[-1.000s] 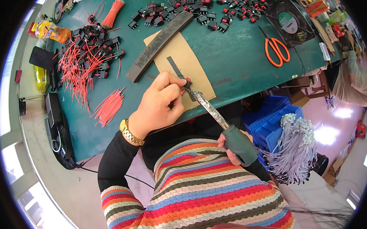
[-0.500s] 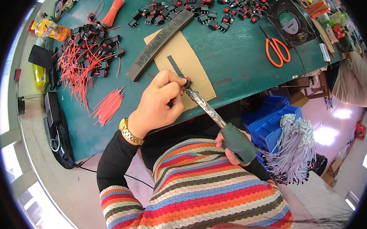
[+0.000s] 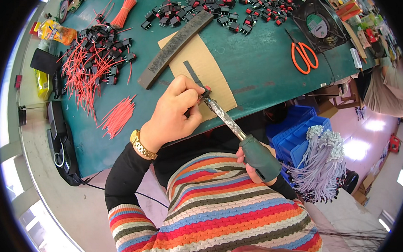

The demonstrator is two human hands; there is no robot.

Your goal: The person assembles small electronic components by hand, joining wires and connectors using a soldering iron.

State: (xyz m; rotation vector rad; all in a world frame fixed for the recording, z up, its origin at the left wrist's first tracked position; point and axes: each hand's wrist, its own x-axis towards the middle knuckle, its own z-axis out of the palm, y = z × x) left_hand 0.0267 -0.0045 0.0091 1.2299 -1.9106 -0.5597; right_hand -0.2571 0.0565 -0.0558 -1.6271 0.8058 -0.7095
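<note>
Left hand [image 3: 172,116]: pinches a small red-and-black connector [image 3: 205,90] on the cardboard sheet [image 3: 213,72] near the table's [image 3: 252,57] front edge.
Right hand [image 3: 256,162]: clenched round the green handle of a soldering iron [image 3: 237,131], tip touching the connector beside the fingertips.
Risk: the tip could slip onto the fingers or scorch the cardboard, since the pinch sits so close to it.
Count: one iron, one pair of orange scissors [image 3: 303,56], one dark curved strip [image 3: 174,49], two loose red wire bundles [image 3: 119,115]; connectors too many to count.
</note>
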